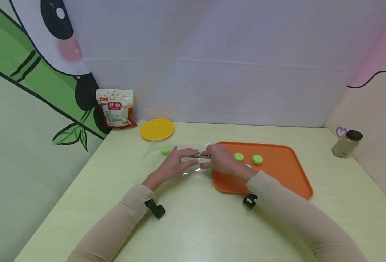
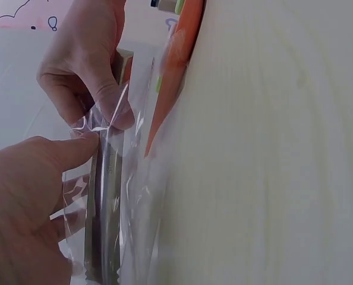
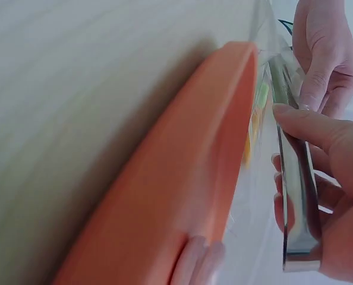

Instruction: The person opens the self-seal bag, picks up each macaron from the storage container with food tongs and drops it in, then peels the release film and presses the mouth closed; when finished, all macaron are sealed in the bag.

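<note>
My right hand (image 1: 223,158) grips silver metal tongs (image 3: 298,196) near their bent end, with the thumb along one arm. The tongs point left, their far part inside a clear plastic bag (image 2: 142,208). My left hand (image 1: 176,160) pinches the bag around the tongs, thumb on the near side and fingers showing through the plastic. Under my right wrist lies an orange tray (image 1: 278,171) bearing a green round piece (image 1: 257,159), another green piece (image 1: 239,157), and a pale piece (image 1: 249,166) partly hidden by the arm.
A third green round piece (image 1: 164,150) is beyond my left hand, by the bag. Behind it lies a yellow plate (image 1: 157,129). A red and white food packet (image 1: 115,109) stands at the back left, and a black-lidded jar (image 1: 346,143) at the right edge.
</note>
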`<state>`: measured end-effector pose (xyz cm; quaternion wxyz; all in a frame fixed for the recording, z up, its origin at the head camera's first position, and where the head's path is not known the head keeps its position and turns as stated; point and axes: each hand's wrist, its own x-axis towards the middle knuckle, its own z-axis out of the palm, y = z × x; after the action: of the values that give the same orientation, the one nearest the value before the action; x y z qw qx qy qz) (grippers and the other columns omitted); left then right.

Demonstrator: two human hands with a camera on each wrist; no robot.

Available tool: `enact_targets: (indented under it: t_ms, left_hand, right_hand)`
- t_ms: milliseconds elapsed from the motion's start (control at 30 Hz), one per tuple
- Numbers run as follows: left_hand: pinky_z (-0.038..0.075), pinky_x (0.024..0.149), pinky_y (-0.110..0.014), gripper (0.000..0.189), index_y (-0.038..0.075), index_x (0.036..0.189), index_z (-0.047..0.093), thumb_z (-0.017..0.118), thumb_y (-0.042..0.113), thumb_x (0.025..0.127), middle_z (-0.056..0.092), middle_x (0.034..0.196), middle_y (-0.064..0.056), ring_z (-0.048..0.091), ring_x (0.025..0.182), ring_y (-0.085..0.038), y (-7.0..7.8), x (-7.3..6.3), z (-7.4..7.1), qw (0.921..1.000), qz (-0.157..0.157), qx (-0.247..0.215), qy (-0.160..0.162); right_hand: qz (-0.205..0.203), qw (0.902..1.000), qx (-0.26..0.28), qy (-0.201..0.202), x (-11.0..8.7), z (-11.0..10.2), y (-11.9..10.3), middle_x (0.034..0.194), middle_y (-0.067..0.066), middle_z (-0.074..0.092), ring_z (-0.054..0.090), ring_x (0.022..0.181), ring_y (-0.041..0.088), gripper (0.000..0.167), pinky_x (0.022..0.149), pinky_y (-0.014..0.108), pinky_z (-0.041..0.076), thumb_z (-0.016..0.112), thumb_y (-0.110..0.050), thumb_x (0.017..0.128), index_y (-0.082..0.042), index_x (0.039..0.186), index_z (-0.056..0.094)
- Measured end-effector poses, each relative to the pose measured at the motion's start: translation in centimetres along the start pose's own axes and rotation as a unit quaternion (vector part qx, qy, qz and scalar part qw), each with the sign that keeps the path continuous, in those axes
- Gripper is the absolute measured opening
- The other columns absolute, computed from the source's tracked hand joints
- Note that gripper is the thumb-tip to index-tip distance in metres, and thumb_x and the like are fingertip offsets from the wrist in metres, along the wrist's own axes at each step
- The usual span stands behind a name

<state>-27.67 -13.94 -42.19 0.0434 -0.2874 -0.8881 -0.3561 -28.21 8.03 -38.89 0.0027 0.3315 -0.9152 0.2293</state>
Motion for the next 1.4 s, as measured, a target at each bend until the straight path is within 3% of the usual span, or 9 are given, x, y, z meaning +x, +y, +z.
enact_targets:
  t_ms: [233,467,767,967,1133,1267,1400]
  left_hand:
    - [0.006,0.116,-0.067,0.04,0.017,0.134,0.066,0.071,0.027,0.095,0.066,0.131,0.001,0.056,0.129,-0.021,0.2,0.0,0.0,1.0,0.001,0.001,-0.003]
    - [0.007,0.116,-0.068,0.039,0.01,0.134,0.065,0.067,0.024,0.098,0.067,0.129,-0.002,0.059,0.126,-0.024,0.3,0.0,-0.1,0.9998,0.008,-0.003,0.016]
    - [0.008,0.118,-0.064,0.04,0.004,0.133,0.065,0.069,0.02,0.096,0.069,0.125,-0.007,0.062,0.121,-0.026,0.6,0.0,-0.2,0.9987,0.025,0.007,0.043]
    - [0.01,0.115,-0.069,0.038,0.008,0.13,0.067,0.071,0.022,0.095,0.07,0.124,-0.002,0.062,0.121,-0.022,0.5,-0.1,-0.3,0.9981,0.05,0.017,0.034]
    - [0.012,0.115,-0.068,0.033,0.01,0.126,0.071,0.071,0.019,0.094,0.072,0.12,0.0,0.063,0.118,-0.021,0.6,-0.2,-0.3,0.9976,0.058,0.012,0.036]
    - [0.013,0.115,-0.068,0.034,0.01,0.126,0.07,0.072,0.019,0.093,0.072,0.119,0.0,0.065,0.116,-0.021,0.5,-0.2,-0.3,0.9972,0.064,0.01,0.038]
    - [0.011,0.118,-0.063,0.038,0.008,0.132,0.066,0.069,0.019,0.096,0.07,0.123,-0.003,0.065,0.117,-0.023,0.6,-0.2,-0.4,0.9979,0.053,0.006,0.037]
  right_hand:
    - [-0.019,0.9984,-0.049,0.022,-1.1,-0.6,0.0,0.108,0.008,0.071,0.063,0.09,0.021,0.043,0.067,0.027,0.053,0.084,-0.023,0.084,-0.012,0.123,0.073]
    - [-0.025,0.9974,-0.059,0.034,-1.6,-0.6,0.0,0.105,0.008,0.069,0.057,0.084,0.018,0.047,0.057,0.022,0.048,0.082,-0.023,0.085,-0.019,0.13,0.069]
    - [-0.039,0.9969,-0.059,0.036,-2.4,-0.5,-0.4,0.105,0.009,0.066,0.057,0.088,0.019,0.042,0.061,0.022,0.049,0.078,-0.022,0.089,-0.018,0.13,0.07]
    - [-0.071,0.9914,-0.11,0.01,-2.6,-0.6,-0.2,0.101,0.006,0.058,0.051,0.08,0.015,0.052,0.058,0.021,0.046,0.075,-0.019,0.091,-0.024,0.14,0.06]
    - [-0.078,0.9858,-0.144,-0.039,-2.7,-1.0,-0.2,0.1,0.004,0.052,0.046,0.078,0.013,0.055,0.058,0.02,0.043,0.07,-0.02,0.095,-0.025,0.147,0.052]
    - [-0.077,0.9825,-0.156,-0.068,-2.7,-1.1,-0.2,0.1,0.003,0.05,0.045,0.079,0.012,0.057,0.058,0.02,0.043,0.066,-0.022,0.097,-0.025,0.151,0.047]
    - [-0.077,0.9836,-0.149,-0.068,-2.7,-1.3,-0.1,0.1,0.002,0.049,0.045,0.08,0.012,0.061,0.059,0.021,0.044,0.066,-0.022,0.097,-0.027,0.153,0.042]
